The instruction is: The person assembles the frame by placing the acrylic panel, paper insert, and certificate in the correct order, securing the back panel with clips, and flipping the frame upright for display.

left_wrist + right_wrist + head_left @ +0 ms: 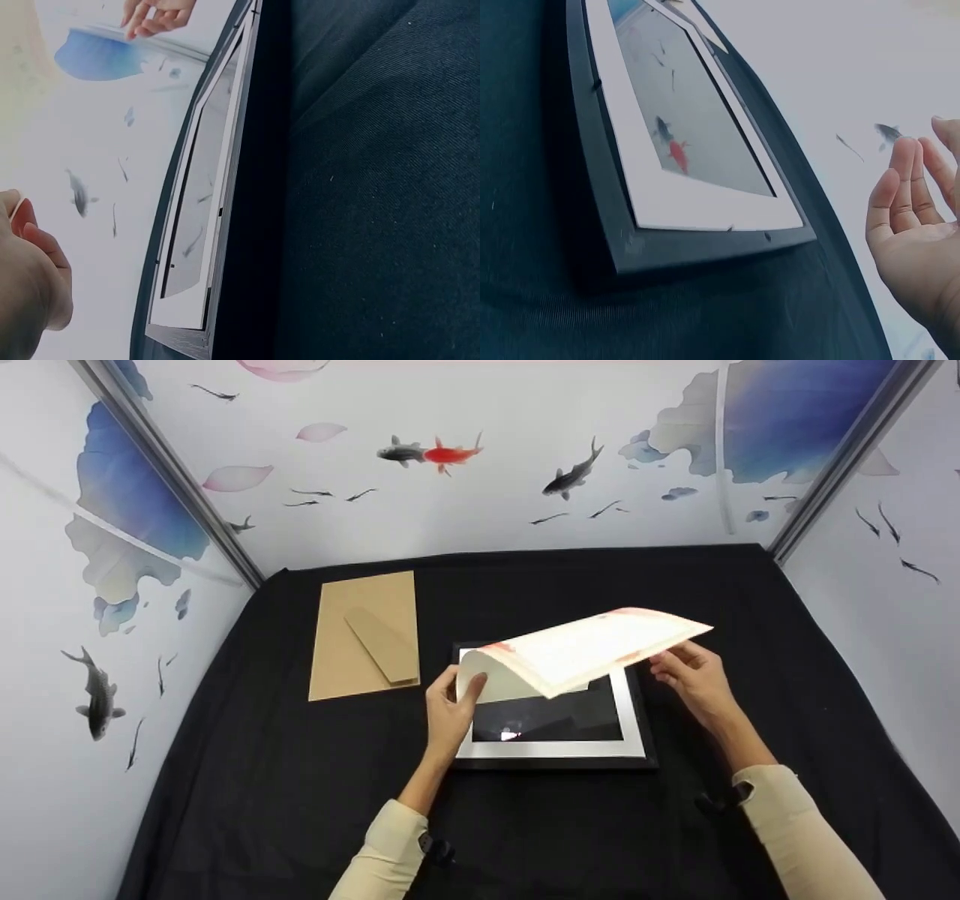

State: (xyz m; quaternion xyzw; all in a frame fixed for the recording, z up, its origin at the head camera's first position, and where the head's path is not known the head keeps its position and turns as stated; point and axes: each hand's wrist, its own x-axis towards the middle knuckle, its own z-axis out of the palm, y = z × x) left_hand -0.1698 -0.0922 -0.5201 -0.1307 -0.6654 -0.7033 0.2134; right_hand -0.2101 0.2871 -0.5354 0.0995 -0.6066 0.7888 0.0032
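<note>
My left hand (448, 709) pinches the left end of a bowed sheet of paper (600, 649), thumb on the near side. The sheet is pale, with red and orange print along its borders, and hangs tilted above a picture frame (651, 750). Below the sheet's right end is my right hand (694, 679), its fingers loosely bent. In the right wrist view the fingers of this hand (911, 225) show nothing between them. Black on the outside, the frame lies flat with a white mat (622, 120) around a dark, reflective pane (547, 724). The sheet hides part of its far side.
A tan backing board (360, 592) with a folded stand (382, 649) lies left of the frame. Black cloth (262, 780) covers the table. White panels (487, 510) printed with fish enclose the back and sides, joined by metal posts (847, 457).
</note>
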